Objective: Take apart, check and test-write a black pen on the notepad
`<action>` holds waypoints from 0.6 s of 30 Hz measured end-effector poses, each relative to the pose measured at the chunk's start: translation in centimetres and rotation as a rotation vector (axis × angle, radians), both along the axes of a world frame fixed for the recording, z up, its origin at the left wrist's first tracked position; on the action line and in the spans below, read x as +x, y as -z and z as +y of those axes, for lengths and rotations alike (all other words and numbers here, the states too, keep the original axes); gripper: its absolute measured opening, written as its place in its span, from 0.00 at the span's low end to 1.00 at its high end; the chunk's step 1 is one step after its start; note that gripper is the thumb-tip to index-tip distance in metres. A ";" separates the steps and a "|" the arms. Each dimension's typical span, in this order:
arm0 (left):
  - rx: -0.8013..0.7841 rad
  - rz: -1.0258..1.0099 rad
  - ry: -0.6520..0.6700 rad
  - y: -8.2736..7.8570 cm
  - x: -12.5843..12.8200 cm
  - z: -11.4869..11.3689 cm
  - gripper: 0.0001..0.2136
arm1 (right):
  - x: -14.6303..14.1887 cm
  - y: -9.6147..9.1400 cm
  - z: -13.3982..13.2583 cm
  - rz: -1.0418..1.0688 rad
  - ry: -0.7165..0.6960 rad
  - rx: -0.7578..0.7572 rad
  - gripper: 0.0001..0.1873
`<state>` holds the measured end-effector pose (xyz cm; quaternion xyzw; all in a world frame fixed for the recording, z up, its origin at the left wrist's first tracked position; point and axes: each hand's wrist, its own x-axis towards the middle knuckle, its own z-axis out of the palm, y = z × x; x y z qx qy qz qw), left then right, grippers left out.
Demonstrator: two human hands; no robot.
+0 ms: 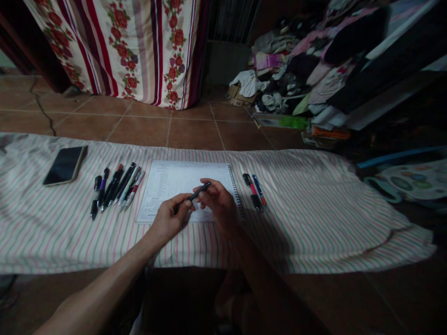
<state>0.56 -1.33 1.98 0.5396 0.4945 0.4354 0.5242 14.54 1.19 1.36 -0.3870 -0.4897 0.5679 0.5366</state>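
A black pen [198, 192] is held slantwise between my two hands, above a spiral-bound notebook [188, 170] with printed pages. My left hand [172, 215] grips its lower left end, thumb and fingers pressed together. At its upper right end, the fingers of my right hand [220, 202] are closed round it. Left of the notebook lies a group of several pens and markers [118, 185], side by side. To the right of the spiral binding rest a pink and black pen [252, 191] and a blue and red pen [260, 191].
A striped cloth [307, 209] covers the low surface. A phone [64, 165] lies at its left. Beyond are a tiled floor [192, 128], a floral curtain [143, 51] and a pile of clothes [279, 60]. A patterned round-edged object [415, 179] stands at the right.
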 end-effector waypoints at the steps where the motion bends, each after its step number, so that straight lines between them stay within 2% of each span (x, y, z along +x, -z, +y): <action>1: -0.006 -0.003 -0.001 0.0 0.0 0.0 0.14 | 0.0 0.0 0.0 0.001 -0.007 0.002 0.18; 9: 0.023 0.013 -0.028 0.0 -0.1 -0.1 0.13 | -0.1 0.2 0.1 -0.015 0.040 -0.051 0.11; 14: 0.046 0.032 -0.004 0.1 -0.1 -0.2 0.13 | -0.1 0.3 0.1 -0.042 0.076 -0.058 0.13; 18: -0.009 -0.026 -0.019 -0.2 0.1 -0.1 0.15 | -0.2 0.0 0.0 -0.021 0.036 -0.058 0.17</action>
